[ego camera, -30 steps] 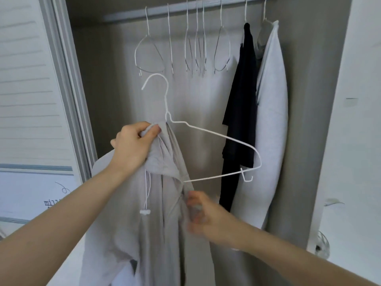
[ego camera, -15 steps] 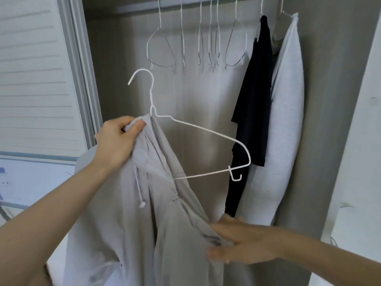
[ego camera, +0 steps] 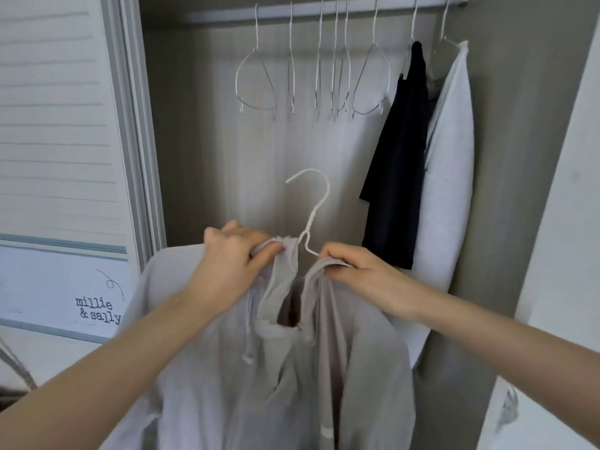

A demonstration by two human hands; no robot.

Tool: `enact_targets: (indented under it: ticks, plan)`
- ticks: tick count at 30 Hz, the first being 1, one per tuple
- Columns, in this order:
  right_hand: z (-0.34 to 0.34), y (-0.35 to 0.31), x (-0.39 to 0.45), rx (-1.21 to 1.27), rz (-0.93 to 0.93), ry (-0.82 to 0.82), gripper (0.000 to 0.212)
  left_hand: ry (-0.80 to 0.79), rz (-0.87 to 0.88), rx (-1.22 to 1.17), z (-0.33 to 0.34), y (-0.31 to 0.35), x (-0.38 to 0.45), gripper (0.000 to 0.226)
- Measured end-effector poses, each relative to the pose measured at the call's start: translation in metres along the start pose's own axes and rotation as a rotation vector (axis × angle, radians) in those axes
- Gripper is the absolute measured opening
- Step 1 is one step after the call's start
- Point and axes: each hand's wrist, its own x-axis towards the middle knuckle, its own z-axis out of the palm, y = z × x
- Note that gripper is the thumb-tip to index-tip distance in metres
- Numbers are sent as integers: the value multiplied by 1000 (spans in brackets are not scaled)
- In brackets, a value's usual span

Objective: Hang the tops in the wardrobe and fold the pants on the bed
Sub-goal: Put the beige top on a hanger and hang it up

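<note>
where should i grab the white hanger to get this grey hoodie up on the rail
Take the white hanger by its bare twisted neck just below the hook, coming from the right side. Only the hook and neck stick out above the grey hoodie; the shoulders are buried in fabric. The hook's open tip points left, so a hand on the right keeps it free to catch the rail. The left hand could steady the collar.

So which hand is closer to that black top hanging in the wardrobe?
The right hand. It grips the grey hoodie collar just left of the black top's lower hem, while the left hand holds the collar farther left, beyond the white hanger.
</note>
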Motion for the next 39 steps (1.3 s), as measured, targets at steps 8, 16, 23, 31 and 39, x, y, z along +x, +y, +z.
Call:
enact_targets:
  ticks: [8,16,23,31,39]
  plan:
    - [-32,-16,-3,175,-58,261,15,3,-88,-118,-6,-60,-11,37]
    - [-77,2,-26,-44,152,214,70,102,-331,-245,-9,-104,-21,46]
    - [-71,16,-37,91,348,202,51,76,-322,-294,-5,-111,-5,40]
    - [-87,-43,-35,872,438,374,36,-279,-327,-249,17,-114,54,37]
    - [-108,-84,-67,831,515,146,35,-359,-356,-262,87,-73,116,49]
